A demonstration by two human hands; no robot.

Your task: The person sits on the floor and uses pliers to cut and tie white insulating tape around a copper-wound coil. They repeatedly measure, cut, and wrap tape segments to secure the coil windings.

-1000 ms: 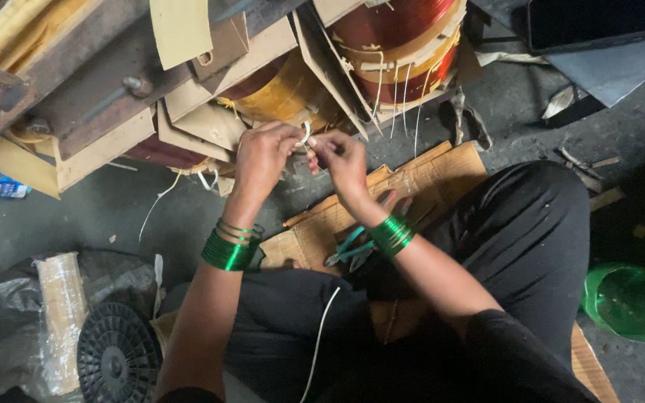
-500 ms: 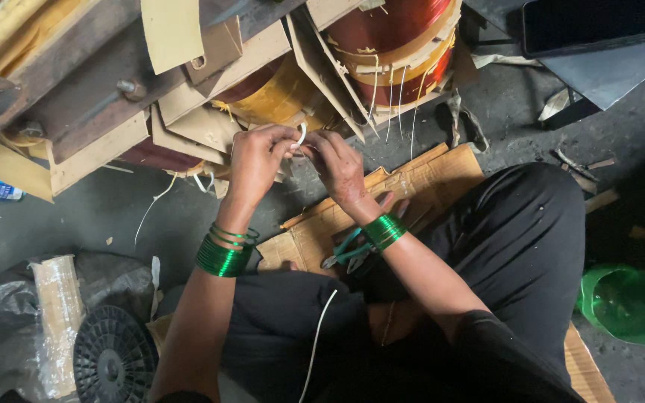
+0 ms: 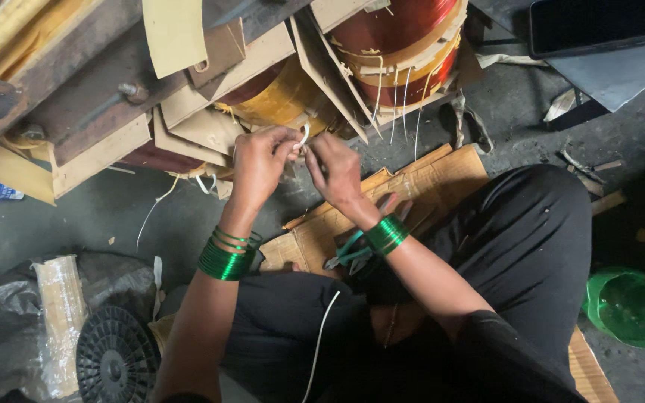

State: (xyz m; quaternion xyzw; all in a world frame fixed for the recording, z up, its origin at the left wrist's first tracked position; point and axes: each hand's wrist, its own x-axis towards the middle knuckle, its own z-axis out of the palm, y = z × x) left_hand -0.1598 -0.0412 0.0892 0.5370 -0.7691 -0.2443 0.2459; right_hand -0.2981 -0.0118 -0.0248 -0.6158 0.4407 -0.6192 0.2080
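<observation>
My left hand (image 3: 259, 166) and my right hand (image 3: 335, 169) meet in front of a big wound coil assembly (image 3: 278, 97). Both pinch a thin white strip or sleeve (image 3: 304, 139) between their fingertips. Green bangles sit on both wrists. The assembly has copper-red windings (image 3: 390, 30), yellow tape-wrapped windings and tan insulation paper flaps (image 3: 210, 112). White cords hang from the red winding. Pliers with green handles (image 3: 349, 250) lie on brown cardboard (image 3: 419, 186) under my right forearm. A white cord (image 3: 321, 336) runs over my lap.
A black plastic spool (image 3: 117, 362) and a roll wrapped in clear plastic (image 3: 57, 321) lie at lower left on a dark bag. A green plastic piece (image 3: 636, 306) sits at the right. A dark flat panel (image 3: 606, 26) is at upper right. The floor is grey concrete.
The two hands have stayed together at the coil, working the white strip with small finger motions. The view has shifted slightly.
</observation>
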